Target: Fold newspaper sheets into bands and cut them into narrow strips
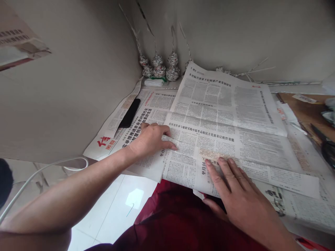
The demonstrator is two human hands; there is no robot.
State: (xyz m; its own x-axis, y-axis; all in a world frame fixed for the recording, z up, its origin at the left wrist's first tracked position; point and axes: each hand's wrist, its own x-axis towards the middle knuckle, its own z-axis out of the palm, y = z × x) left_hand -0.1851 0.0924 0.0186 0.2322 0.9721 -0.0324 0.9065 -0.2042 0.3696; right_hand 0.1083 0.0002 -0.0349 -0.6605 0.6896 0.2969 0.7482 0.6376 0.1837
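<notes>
A large sheet of newspaper [206, 129] lies across the table, its back edge raised against the small woven pieces behind. Along its front part runs a long, narrow newspaper strip [293, 181]. My left hand [151, 139] rests at the strip's left end, fingers curled and a gap between thumb and forefinger. Flat on the strip and the sheet's front edge lies my right hand [235, 188], fingers stretched out, thumb below the edge. Under the sheet on the left, more newspaper [141, 129] shows.
Several gourd-shaped woven paper pieces [173, 69] with long stems stand by the back wall. A black phone [130, 113] lies at the left. On the right are a wooden board [295, 99] and black-handled scissors [327, 146]. A white cable [47, 169] loops below the left edge.
</notes>
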